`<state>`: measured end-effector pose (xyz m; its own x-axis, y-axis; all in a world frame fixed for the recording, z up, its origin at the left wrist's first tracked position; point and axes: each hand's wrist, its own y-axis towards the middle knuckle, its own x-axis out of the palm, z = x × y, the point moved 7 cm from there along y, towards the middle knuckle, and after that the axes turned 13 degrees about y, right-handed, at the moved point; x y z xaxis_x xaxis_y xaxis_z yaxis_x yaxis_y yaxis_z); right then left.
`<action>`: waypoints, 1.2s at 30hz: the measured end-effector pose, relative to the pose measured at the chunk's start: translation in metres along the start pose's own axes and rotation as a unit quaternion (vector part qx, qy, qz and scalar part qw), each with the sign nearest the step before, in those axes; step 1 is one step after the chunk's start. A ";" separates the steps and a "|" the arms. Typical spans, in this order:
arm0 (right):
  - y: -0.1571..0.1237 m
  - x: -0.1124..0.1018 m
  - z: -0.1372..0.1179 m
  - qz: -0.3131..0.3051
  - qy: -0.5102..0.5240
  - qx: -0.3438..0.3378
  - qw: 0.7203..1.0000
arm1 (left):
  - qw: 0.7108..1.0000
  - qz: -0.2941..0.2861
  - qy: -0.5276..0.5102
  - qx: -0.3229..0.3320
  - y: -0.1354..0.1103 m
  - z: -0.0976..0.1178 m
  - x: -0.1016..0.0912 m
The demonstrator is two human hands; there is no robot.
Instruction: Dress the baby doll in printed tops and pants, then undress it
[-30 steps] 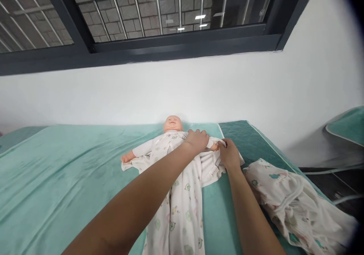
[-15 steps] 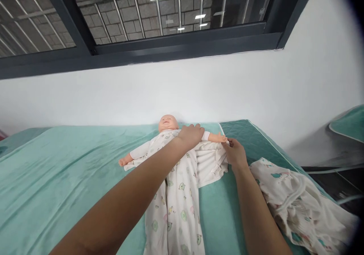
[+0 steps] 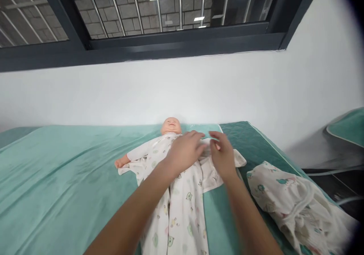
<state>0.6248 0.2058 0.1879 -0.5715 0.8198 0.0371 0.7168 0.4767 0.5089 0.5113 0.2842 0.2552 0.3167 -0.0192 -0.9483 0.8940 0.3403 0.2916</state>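
Two loosely curled hands: left hand [image 3: 185, 148] over the doll [image 3: 171, 126], right hand [image 3: 223, 155] nearer the loose sleeve [image 3: 240, 159]; whether either pinches cloth, I cannot tell; the doll lies lengthwise away on the bed [image 3: 71, 183], head farthest.

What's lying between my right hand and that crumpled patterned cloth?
In the head view, part of the white garment sticks out past your right hand, then dark green cover shows before the crumpled cloth.
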 end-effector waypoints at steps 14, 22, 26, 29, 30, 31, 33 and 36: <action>-0.033 0.079 0.009 -0.192 0.053 0.132 0.971 | 0.926 0.103 -0.263 -0.251 -0.071 -0.137 0.019; -0.034 0.078 0.009 -0.218 0.044 0.159 0.962 | 0.943 0.136 -0.242 -0.186 -0.070 -0.126 0.012; -0.034 0.077 0.011 -0.206 0.052 0.141 0.967 | 0.954 0.193 -0.186 -0.134 -0.071 -0.115 0.000; -0.034 0.076 0.008 -0.199 0.050 0.107 0.973 | 0.957 0.239 -0.127 -0.100 -0.074 -0.105 -0.008; -0.034 0.075 0.005 -0.199 0.044 0.091 0.975 | 0.958 0.249 -0.112 -0.093 -0.075 -0.103 -0.009; -0.034 0.075 0.002 -0.199 0.035 0.074 0.977 | 0.957 0.256 -0.100 -0.088 -0.075 -0.101 -0.009; -0.034 0.075 -0.005 -0.198 0.012 0.039 0.979 | 0.956 0.267 -0.089 -0.081 -0.076 -0.099 -0.010; -0.034 0.075 -0.016 -0.196 -0.018 -0.008 0.980 | 0.953 0.281 -0.083 -0.079 -0.078 -0.097 -0.010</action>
<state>0.5514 0.2461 0.1869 -0.7874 0.5852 -0.1937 0.4381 0.7523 0.4920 0.4076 0.3491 0.2295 0.7889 0.0639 -0.6112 0.5133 0.4784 0.7125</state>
